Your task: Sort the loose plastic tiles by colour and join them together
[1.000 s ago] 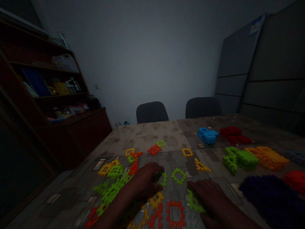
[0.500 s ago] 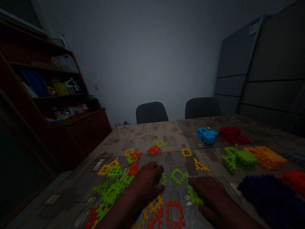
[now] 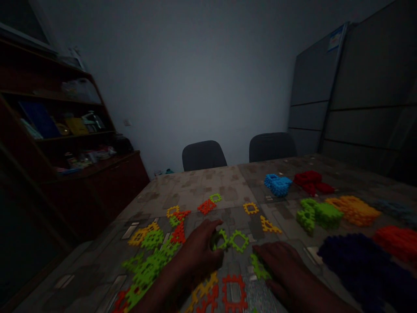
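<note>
My left hand [image 3: 206, 244] hovers low over the table with thumb and fingers apart, around the near side of a green toothed plastic frame [image 3: 223, 239]. Whether it touches that piece I cannot tell. Just right of it lies a second green toothed frame [image 3: 239, 241]. My right hand [image 3: 280, 260] rests with its thumb spread from the fingers, beside a green toothed piece [image 3: 257, 266] that it partly covers. A red toothed square frame [image 3: 234, 293] lies between my forearms, with yellow and orange pieces next to it.
Linked green pieces [image 3: 153, 265] spread at left. An orange-red piece [image 3: 206, 206], a yellow frame [image 3: 250, 208] and a yellow triangle [image 3: 269, 224] lie farther off. Sorted piles stand at right: blue [image 3: 278, 184], dark red [image 3: 311, 180], green [image 3: 321, 214], yellow [image 3: 353, 210], dark purple [image 3: 361, 265].
My left hand's thumb and fingers have spread apart, uncovering more of the green frame beneath. My right hand stays by its green piece. The whole view has shifted slightly.
</note>
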Motion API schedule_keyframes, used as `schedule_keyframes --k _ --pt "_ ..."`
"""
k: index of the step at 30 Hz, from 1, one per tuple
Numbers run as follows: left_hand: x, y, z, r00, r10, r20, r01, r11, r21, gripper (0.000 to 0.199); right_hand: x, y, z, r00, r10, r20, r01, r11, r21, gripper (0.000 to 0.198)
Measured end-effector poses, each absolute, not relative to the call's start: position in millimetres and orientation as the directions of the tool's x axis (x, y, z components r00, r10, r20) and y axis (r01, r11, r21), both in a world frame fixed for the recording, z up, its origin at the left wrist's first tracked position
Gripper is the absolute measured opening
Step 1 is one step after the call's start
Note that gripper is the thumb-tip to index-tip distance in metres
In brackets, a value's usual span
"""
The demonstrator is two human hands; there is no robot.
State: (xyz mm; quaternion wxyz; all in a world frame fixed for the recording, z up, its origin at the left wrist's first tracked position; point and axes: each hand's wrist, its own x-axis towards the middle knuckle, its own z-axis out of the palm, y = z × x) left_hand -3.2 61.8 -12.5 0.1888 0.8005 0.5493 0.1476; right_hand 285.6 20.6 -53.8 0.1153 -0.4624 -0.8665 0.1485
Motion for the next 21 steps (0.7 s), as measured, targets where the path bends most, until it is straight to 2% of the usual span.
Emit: schedule_keyframes --k 7,15,21 --pt "15 74 0 0.304 0.950 0.068 0.837 -0.301 0.457 0.073 275 15 -33 -0.518 0.854 -0.041 0.807 0.473 -0.352 0.074" --pt "67 75 -4 0.240 0.970 0.023 0.889 -0.230 0.395 0.072 271 18 -37 -0.528 0.849 -0.023 0.814 0.498 -0.300 0.074" --pt "79 62 -18 0.219 0.976 -0.013 0.911 -0.200 0.361 0.078 284 18 -50 -0.558 0.820 0.126 0.756 0.565 -0.332 0.070"
